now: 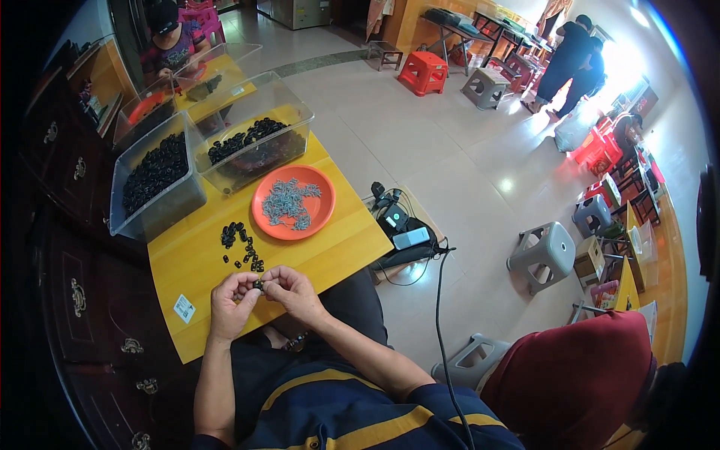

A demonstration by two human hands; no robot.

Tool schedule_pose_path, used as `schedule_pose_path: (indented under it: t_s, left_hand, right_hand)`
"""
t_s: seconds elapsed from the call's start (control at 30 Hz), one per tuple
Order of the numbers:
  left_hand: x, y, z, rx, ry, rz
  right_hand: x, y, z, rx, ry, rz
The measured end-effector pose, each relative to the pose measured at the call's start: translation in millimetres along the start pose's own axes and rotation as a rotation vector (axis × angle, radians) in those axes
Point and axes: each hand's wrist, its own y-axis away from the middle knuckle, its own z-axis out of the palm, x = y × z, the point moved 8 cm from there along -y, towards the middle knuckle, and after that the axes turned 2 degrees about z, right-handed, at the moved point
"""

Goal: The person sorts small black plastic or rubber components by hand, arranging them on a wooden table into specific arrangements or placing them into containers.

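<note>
At the near edge of the yellow table (349, 244), my left hand (231, 306) and my right hand (296, 295) meet, fingertips closed around a small black plastic part (259, 285). The fingers cover most of it, so its exact kind stays unclear. Just beyond them lies a loose scatter of similar black parts (234, 234), some trailing toward my fingers. An orange plate (324, 220) farther to the right holds many small grey pieces (281, 201), thin and metallic-looking.
Two clear plastic bins, the left bin (161, 217) and the right bin (247, 174), hold many black parts. A white label (184, 308) lies on the table. Dark drawers (82, 300) line the left. Chargers with cables (397, 225) sit right; a person (176, 41) sits across.
</note>
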Motion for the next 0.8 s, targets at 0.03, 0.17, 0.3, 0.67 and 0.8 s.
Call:
schedule_pose_path:
  t_s: [0.03, 0.17, 0.3, 0.67, 0.8]
  left_hand:
    - [1, 0, 0, -0.002, 0.001, 0.001]
    - [4, 0, 1, -0.023, -0.005, 0.017]
    - [3, 6, -5, -0.014, -0.012, -0.014]
    - [1, -4, 9, -0.123, 0.071, 0.015]
    - [5, 2, -3, -0.060, 0.067, 0.040]
  right_hand:
    - [-1, 0, 0, 0.000, -0.006, -0.002]
    - [-4, 3, 3, 0.013, -0.013, -0.005]
    - [2, 3, 8, 0.013, -0.031, -0.001]
    - [-12, 11, -9, 0.088, 0.021, 0.018]
    - [-10, 10, 4, 0.060, 0.022, 0.032]
